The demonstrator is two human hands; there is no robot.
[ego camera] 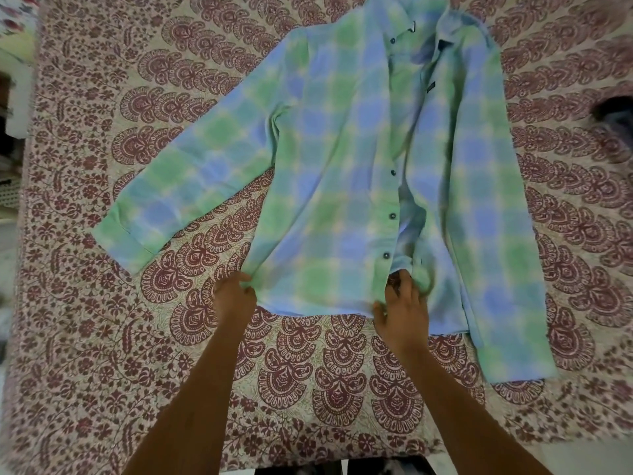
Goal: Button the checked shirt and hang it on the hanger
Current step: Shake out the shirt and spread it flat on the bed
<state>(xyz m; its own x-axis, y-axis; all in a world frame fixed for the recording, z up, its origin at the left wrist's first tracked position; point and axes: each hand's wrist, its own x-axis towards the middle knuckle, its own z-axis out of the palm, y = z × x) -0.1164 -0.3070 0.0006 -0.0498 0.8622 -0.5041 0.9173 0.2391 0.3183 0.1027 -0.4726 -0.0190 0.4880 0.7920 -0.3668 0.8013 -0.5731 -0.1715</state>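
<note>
A green and blue checked shirt (342, 159) lies spread front-up on the bed, collar at the far end and both sleeves stretched out. Its front is unbuttoned, and several dark buttons (392, 216) run down the edge of the left panel. My left hand (234, 296) grips the hem at the shirt's lower left corner. My right hand (402, 310) pinches the hem by the front opening, just below the lowest button. No hanger is in view.
The bed is covered by a cream sheet (137, 337) with a maroon paisley print. A dark blurred object (613, 114) sits at the right edge. Shelving or clutter shows past the bed's left side (10, 159).
</note>
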